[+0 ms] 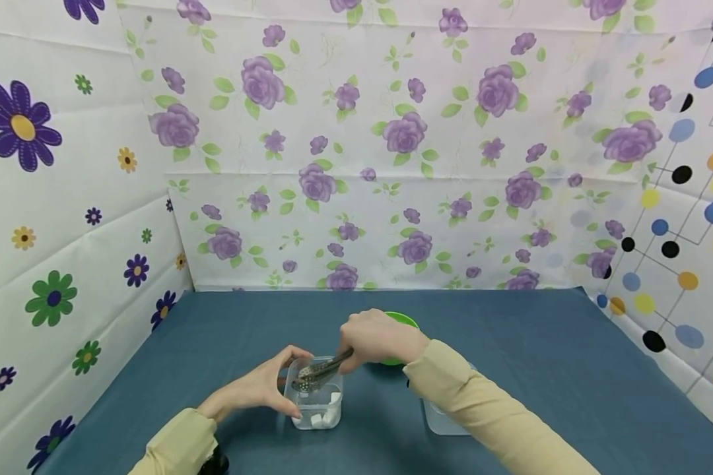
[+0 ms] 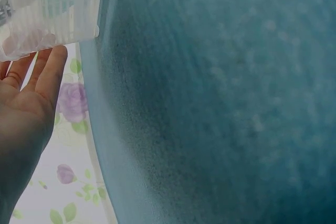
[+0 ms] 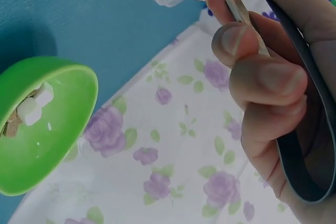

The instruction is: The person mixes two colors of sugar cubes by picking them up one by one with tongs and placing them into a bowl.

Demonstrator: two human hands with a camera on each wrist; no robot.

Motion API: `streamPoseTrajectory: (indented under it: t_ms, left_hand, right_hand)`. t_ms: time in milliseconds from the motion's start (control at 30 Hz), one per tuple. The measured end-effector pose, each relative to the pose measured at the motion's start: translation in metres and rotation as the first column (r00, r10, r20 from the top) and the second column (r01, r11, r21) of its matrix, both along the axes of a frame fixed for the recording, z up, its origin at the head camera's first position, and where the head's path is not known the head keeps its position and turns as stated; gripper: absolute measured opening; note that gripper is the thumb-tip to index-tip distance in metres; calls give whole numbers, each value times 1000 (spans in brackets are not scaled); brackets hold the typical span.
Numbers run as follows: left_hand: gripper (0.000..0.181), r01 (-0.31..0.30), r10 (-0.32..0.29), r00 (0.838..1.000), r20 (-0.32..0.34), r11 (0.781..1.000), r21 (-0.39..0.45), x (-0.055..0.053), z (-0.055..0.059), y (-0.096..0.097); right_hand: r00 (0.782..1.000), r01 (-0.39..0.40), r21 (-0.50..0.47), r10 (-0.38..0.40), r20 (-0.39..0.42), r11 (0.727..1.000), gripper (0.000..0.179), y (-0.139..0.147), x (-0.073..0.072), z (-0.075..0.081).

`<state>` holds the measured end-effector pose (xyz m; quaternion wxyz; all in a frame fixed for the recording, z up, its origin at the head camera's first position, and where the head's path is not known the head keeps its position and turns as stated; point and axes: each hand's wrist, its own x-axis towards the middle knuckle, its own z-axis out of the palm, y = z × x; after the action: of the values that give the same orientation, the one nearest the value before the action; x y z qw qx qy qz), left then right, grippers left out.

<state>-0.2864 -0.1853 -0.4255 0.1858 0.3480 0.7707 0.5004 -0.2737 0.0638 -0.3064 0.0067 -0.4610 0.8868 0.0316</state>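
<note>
My left hand (image 1: 260, 386) holds a clear plastic container (image 1: 296, 408), thumb on the near side and fingers on the far side. Several white cubes (image 1: 317, 420) lie at its bottom; they look like marshmallows or sugar, and I cannot tell which. In my right hand (image 1: 383, 336) is a pair of metal tongs (image 1: 321, 375), its perforated ends inside the container's opening. Whether the tongs pinch a cube cannot be made out. Behind the right hand stands a green bowl (image 3: 68, 114), partly hidden in the head view. White cubes (image 3: 29, 111) and brown pieces (image 3: 11, 125) sit in it.
A clear plastic lid (image 1: 442, 422) lies on the blue-covered table (image 1: 529, 369), partly under the right forearm. Flower-patterned sheets (image 1: 356, 152) rise behind the table and at its left; a dotted sheet (image 1: 683, 264) hangs at the right.
</note>
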Motion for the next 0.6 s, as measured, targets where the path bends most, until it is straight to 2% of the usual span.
streamPoseTrajectory:
  t_ms: [333, 500, 600]
  left_hand:
    - [71, -40, 40, 999, -5, 999, -30, 0, 1, 0]
    - [70, -11, 11, 1000, -7, 1000, -8, 1, 1, 0]
    - [69, 10, -10, 1000, -15, 1000, 9, 1, 1, 1]
  right_hand:
    - [999, -8, -108, 12, 34, 994, 18, 32, -3, 13]
    - [999, -21, -175, 26, 24, 984, 18, 51, -6, 18]
    - [999, 10, -211, -2, 37, 977, 16, 63, -9, 21]
